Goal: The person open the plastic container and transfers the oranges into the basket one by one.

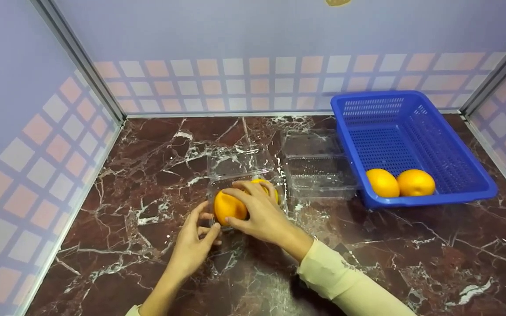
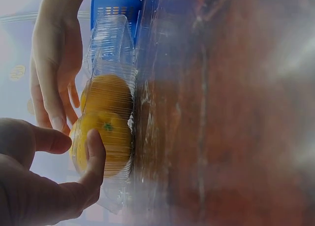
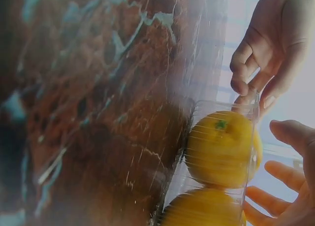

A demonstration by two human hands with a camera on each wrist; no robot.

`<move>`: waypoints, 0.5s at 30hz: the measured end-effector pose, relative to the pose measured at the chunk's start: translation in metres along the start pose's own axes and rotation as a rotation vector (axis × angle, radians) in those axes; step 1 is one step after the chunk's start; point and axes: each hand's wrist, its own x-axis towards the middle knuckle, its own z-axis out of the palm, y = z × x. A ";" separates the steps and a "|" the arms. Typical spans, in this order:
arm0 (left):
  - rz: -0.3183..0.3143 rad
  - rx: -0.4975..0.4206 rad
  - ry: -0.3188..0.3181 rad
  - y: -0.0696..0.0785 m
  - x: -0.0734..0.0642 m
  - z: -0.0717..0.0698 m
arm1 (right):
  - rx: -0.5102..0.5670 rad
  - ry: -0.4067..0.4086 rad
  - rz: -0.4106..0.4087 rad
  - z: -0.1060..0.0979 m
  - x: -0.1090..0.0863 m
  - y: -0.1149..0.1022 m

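Note:
Two oranges sit side by side in a clear plastic clamshell box (image 1: 238, 163), whose lid stands folded back behind them. My right hand (image 1: 262, 215) reaches over from the right, with spread fingers on or just above the left orange (image 1: 227, 210). The same hand partly hides the right orange (image 2: 108, 93). At the box's front left corner is my left hand (image 1: 193, 241), its fingers loosely bent beside the wall and the thumb in front. Whether its fingertips touch the plastic I cannot tell.
A second clear plastic box (image 1: 319, 171) lies with its lid back, right of the first. Beyond it stands a blue plastic basket (image 1: 415, 202) with two more oranges (image 1: 415, 182) at its near end. Tiled-pattern panels (image 1: 235, 83) enclose the dark marble-patterned tabletop (image 1: 117, 219).

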 end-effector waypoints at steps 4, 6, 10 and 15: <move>-0.002 -0.028 -0.004 0.000 0.000 -0.001 | -0.013 -0.019 0.022 0.004 0.004 0.000; -0.011 -0.030 -0.001 -0.001 0.000 -0.001 | -0.012 -0.036 0.038 0.005 0.005 0.000; -0.018 -0.036 0.014 -0.001 0.001 -0.001 | -0.017 -0.071 0.065 0.007 0.005 0.000; -0.015 -0.058 0.020 -0.001 0.002 -0.001 | -0.038 -0.114 0.082 0.007 0.007 0.000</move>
